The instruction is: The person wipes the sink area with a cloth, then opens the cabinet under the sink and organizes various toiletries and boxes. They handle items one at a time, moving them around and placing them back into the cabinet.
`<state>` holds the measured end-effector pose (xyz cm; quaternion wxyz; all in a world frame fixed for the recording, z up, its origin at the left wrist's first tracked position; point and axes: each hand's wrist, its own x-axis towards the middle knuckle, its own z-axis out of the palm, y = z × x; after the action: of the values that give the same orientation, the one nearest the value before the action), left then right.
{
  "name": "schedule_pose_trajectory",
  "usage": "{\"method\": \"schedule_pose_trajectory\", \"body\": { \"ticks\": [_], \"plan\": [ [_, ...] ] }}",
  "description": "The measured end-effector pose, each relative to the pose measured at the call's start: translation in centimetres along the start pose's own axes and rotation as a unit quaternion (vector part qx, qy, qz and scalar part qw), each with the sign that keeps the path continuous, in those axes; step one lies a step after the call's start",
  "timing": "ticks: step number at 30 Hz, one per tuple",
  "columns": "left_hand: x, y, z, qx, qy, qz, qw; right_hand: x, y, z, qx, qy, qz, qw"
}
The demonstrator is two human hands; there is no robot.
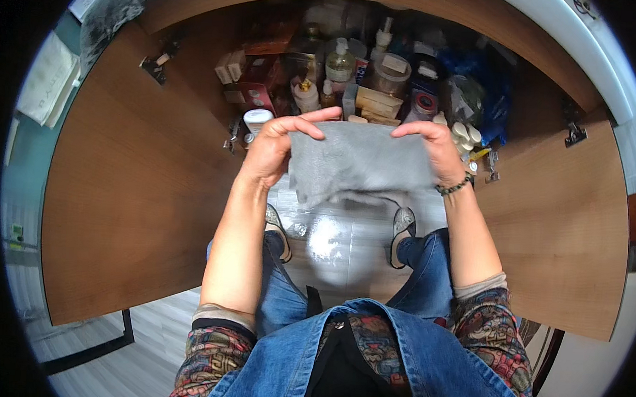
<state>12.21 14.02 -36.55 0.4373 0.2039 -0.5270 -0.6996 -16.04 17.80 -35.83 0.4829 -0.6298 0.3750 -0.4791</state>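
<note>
A grey folded cloth (359,158) hangs between my two hands, in front of an open wooden cabinet. My left hand (278,141) pinches its upper left corner, with the thumb and a finger along the top edge. At the upper right corner my right hand (438,148) grips the same cloth; a beaded bracelet circles that wrist. The lower edge of the cloth is blurred and hangs loose above the floor. Behind it stand a pump bottle with greenish liquid (340,64), a round clear tub (391,73) and a white bottle with a gold top (306,94).
Cabinet doors stand open at left (137,190) and right (556,225). Inside are red boxes (256,97), small pale boxes (230,67), a white-capped container (258,118) and blue plastic (495,110). My feet rest on the tiled floor (348,247) beneath the cloth.
</note>
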Motion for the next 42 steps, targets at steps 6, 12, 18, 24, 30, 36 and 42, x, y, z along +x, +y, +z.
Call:
{"method": "schedule_pose_trajectory", "body": {
  "ticks": [6, 12, 18, 24, 30, 36, 42],
  "plan": [
    [0.5, -0.6, -0.2, 0.021, 0.141, -0.127, 0.982, 0.5, 0.3, 1.5, 0.055, 0.078, 0.006, 0.995],
    [-0.1, -0.4, 0.0, 0.095, 0.121, -0.019, 0.988, -0.1, 2.5, -0.6, 0.047, 0.042, 0.049, 0.997],
    [-0.3, -0.4, -1.2, 0.38, -0.003, 0.024, 0.925, -0.2, 1.4, -0.3, -0.03, -0.014, 0.031, 0.999],
    [-0.6, -3.4, 2.8, 0.362, -0.169, -0.044, 0.916, -0.4, 1.3, 1.7, -0.097, -0.215, -0.013, 0.972],
    [0.0, -4.8, 1.8, 0.298, -0.254, -0.207, 0.897, -0.3, 1.5, 0.2, 0.101, -0.141, 0.106, 0.979],
    [-0.4, -4.5, 3.2, 0.077, -0.102, -0.236, 0.963, 0.0, 1.7, 0.0, 0.248, 0.024, 0.246, 0.937],
    [-0.6, -6.1, 3.1, 0.138, -0.059, -0.33, 0.932, 0.1, 3.3, 0.7, -0.013, -0.043, 0.139, 0.989]
  ]
}}
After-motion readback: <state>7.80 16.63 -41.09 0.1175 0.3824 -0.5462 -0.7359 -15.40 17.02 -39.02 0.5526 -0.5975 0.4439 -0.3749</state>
